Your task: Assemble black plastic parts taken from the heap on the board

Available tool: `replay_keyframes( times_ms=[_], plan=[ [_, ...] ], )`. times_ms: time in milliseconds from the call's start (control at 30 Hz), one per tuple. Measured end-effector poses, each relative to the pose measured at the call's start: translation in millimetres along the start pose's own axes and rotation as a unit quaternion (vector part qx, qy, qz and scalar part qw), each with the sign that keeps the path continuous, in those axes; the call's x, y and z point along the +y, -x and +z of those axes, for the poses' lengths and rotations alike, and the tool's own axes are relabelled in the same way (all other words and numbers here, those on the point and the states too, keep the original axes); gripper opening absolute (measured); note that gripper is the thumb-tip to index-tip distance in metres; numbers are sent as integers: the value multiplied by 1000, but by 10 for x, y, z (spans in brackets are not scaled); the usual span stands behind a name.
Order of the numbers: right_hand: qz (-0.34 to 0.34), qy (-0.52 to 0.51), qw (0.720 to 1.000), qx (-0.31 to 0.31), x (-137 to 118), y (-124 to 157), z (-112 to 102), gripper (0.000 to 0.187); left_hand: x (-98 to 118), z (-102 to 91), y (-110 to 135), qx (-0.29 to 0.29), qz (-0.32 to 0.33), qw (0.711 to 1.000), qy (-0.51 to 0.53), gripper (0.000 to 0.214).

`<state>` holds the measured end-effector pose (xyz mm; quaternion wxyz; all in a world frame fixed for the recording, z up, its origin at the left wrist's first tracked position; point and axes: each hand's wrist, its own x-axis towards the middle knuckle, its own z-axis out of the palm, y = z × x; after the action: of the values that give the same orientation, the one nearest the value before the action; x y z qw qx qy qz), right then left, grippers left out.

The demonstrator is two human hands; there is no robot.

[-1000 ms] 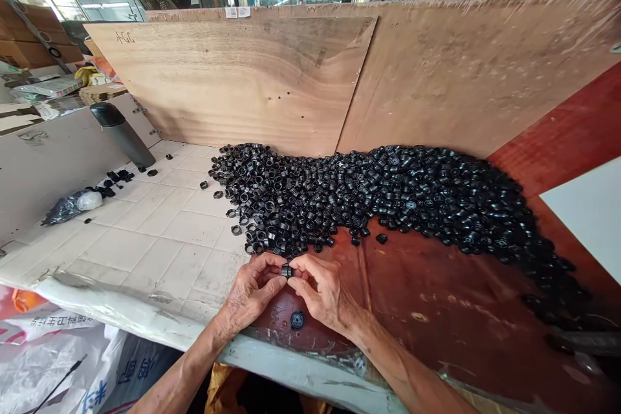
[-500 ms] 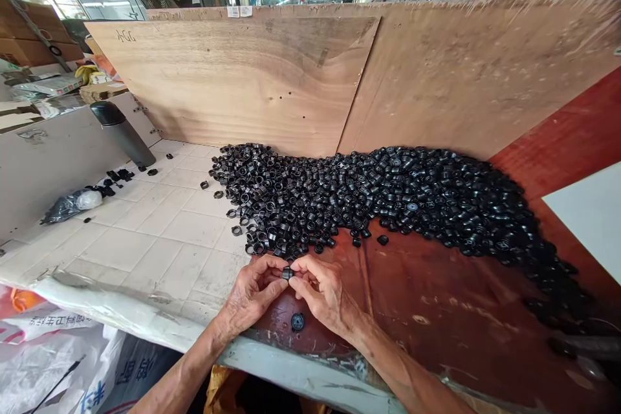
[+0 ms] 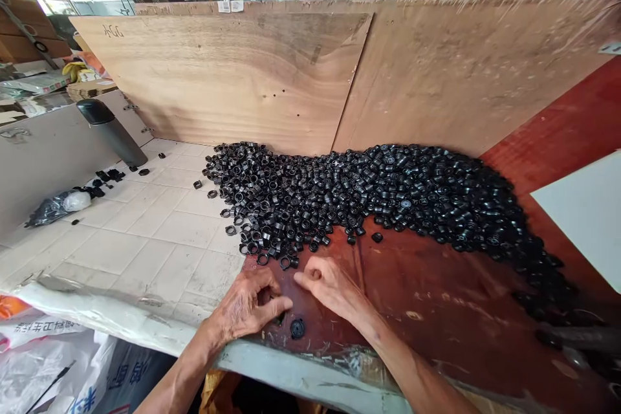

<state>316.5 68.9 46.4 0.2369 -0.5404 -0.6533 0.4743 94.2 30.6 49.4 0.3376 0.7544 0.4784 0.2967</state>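
Note:
My left hand (image 3: 247,304) is low over the red-brown board, its fingers curled and its thumb stretched out to the right. A dark bit shows under that thumb, but I cannot make out what the hand holds. Up and to the right, near the front of the pile, my right hand (image 3: 332,284) has its fingers bent in; whatever it holds, if anything, is hidden. One round black plastic part (image 3: 297,328) lies flat on the board, right of the left thumb. Several black plastic rings (image 3: 284,262) lie just beyond both hands.
A large pile of small black plastic parts (image 3: 407,191) runs along the wooden back panel (image 3: 233,77). On the left, a dark flask (image 3: 112,132) leans by a clear plastic bag (image 3: 51,208) on the pale tiled surface (image 3: 121,249). A white sheet (image 3: 587,213) is at right.
My hands have parted: the left dropped lower, and the right lifted slightly toward the pile. The small black part pinched between them is out of sight. The whole view shifted slightly.

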Motion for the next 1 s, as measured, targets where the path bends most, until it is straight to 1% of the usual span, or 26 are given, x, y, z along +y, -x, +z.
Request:
replay_keyframes(
  times_ms=[33, 67, 100, 167, 233, 300, 367, 567, 633, 700, 767, 833, 900, 967, 1000],
  plan=[
    [-38, 48, 996, 66, 32, -28, -4, 19, -15, 23, -15, 20, -27, 999, -17, 19],
    [-78, 81, 987, 112, 60, -55, 6, 15, -37, 51, -34, 43, -44, 998, -32, 18],
    [-118, 104, 978, 136, 83, -80, 29, 13, -64, 80, -56, 65, -49, 996, -47, 17],
    [-189, 135, 962, 143, 116, -118, 93, 18, -123, 136, -100, 94, -35, 992, -78, 25],
    [-231, 162, 949, 139, 136, -136, 152, 17, -174, 178, -134, 111, -11, 988, -110, 26],
    [-246, 180, 943, 135, 147, -135, 180, 15, -203, 201, -149, 114, 6, 985, -130, 19],
    [-248, 183, 942, 129, 148, -122, 173, 14, -211, 211, -149, 115, 14, 984, -134, 17],
    [-223, 150, 958, 99, 82, -70, 137, 11, -216, 226, -123, 105, 49, 986, -122, 11],
    [-220, 128, 963, 83, 65, -65, 152, 11, -216, 225, -117, 102, 52, 986, -119, 7],
    [-210, 75, 972, 71, 55, -67, 170, 8, -205, 216, -113, 106, 46, 988, -106, 8],
    [-190, 5, 980, 62, 41, -73, 176, 4, -181, 200, -110, 123, 13, 990, -64, 7],
    [-166, -56, 983, 55, 13, -76, 169, 3, -149, 180, -111, 138, -44, 989, 30, 5],
    [-157, -87, 982, 55, -27, -72, 150, 6, -114, 159, -117, 127, -90, 976, 150, 15],
    [-173, -93, 978, 64, -69, -60, 130, 10, -79, 140, -124, 103, -107, 958, 244, 25],
    [-186, -89, 976, 68, -86, -53, 122, 10, -63, 132, -127, 94, -110, 951, 272, 28]
  ],
)
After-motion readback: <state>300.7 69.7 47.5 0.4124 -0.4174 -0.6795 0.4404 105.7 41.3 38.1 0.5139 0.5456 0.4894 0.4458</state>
